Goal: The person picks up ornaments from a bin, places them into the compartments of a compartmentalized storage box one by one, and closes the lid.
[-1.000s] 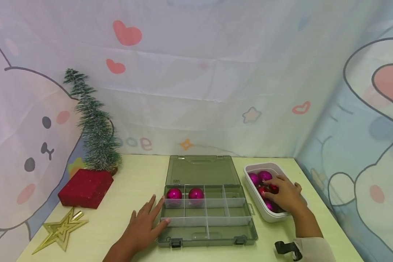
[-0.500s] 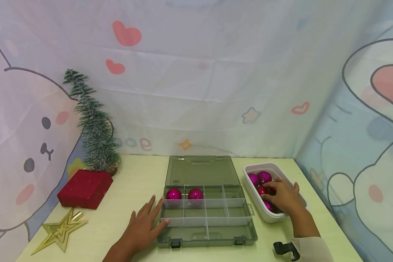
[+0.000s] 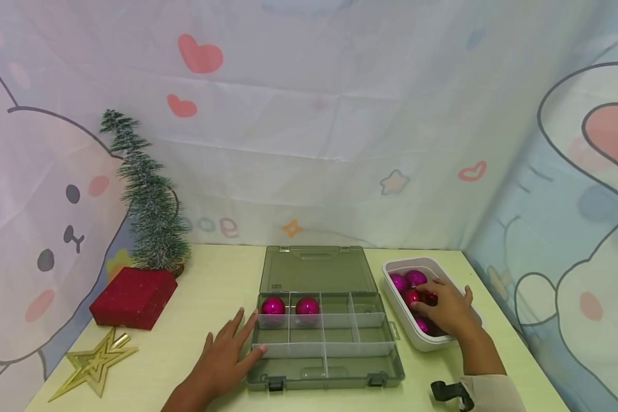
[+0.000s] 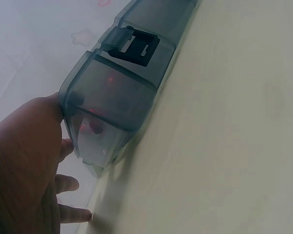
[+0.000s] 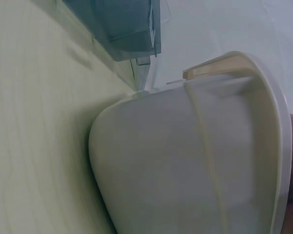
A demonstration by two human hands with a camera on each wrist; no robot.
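In the head view my left hand lies with fingers spread at the left side of a clear grey compartment box, thumb on its edge. The left wrist view shows the thumb side against the box's corner. Two shiny magenta Christmas balls sit in separate back-row compartments. My right hand reaches into a white plastic tub, thumb and forefinger pinching a red Christmas ball. Purple glittery balls lie around it; others are hidden under the hand. The right wrist view shows mainly the tub's outer wall.
The box's lid lies back behind it. At the left stand a small frosted Christmas tree and a red velvety block, with a gold star topper in front. A printed cloth hangs behind the table.
My right hand stays in the tub, its thumb and fingers shifting slightly around the red ball. The left hand and the box keep their places.
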